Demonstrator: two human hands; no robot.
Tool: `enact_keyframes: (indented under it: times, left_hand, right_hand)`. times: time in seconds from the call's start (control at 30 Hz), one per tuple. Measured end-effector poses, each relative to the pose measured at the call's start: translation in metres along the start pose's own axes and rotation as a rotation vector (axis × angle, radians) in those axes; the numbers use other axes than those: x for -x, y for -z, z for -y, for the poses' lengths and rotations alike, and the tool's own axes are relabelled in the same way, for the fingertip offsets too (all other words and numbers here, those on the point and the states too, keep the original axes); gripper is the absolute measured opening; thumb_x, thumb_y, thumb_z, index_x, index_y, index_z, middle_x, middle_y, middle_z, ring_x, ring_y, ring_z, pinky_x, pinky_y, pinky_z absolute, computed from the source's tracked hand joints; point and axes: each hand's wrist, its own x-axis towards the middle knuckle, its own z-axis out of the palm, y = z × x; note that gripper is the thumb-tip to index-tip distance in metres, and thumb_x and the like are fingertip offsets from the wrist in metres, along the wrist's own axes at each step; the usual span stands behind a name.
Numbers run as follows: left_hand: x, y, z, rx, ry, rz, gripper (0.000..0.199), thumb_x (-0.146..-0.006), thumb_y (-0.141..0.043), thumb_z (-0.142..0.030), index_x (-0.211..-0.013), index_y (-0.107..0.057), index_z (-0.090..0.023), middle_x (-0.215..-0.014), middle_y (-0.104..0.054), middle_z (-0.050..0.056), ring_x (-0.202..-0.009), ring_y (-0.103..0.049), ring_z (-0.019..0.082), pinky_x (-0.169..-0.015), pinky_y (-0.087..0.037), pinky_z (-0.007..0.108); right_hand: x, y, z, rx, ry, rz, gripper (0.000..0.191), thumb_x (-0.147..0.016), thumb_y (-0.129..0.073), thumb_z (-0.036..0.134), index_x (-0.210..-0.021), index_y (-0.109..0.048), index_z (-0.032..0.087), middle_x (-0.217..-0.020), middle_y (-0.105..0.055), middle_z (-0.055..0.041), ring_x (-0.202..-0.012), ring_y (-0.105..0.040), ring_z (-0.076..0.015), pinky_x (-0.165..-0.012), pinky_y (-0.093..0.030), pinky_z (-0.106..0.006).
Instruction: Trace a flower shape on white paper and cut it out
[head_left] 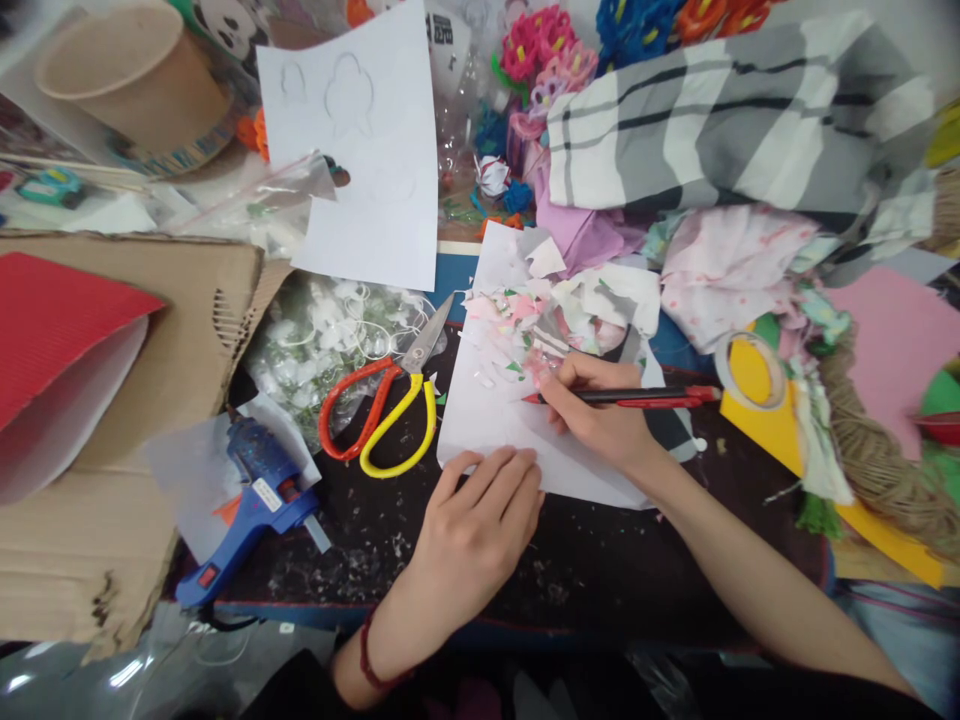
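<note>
My right hand (600,405) grips a black and red pen (645,396), its red tip close to a sheet of white paper (487,400). Fingers stretched out, my left hand (480,525) lies flat across the lower edge of this sheet. Small paper scraps (525,320) in pink, white and green cover the sheet's upper part. Left of the paper lie scissors (397,400) with one red and one yellow handle, blades partly apart. Whether the pen tip touches the paper I cannot tell.
A blue glue gun (262,500) rests at left beside brown cardboard (180,330). Behind stands a white sheet with pencil outlines (367,200). To the right are a roll of tape (750,370), twine (870,450) and checked cloth (712,130). A paper tub (135,90) is at back left.
</note>
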Motion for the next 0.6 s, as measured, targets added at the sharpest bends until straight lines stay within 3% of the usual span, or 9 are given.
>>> enact_keyframes:
  times: [0.6]
  left_hand:
    - [-0.0008,0.0007,-0.0004,0.011,-0.003,-0.004,0.018,-0.094,-0.064,-0.014,-0.112,-0.07,-0.014,-0.115,-0.078,0.004,-0.107,-0.072,0.019,-0.095,-0.042,0.037]
  right_hand:
    - [0.0,0.0007,0.0009,0.039,0.006,-0.049,0.035,-0.086,-0.064,0.021,-0.054,-0.051,0.021,-0.046,-0.054,0.0029,-0.043,-0.048,-0.0104,-0.045,-0.039,-0.026]
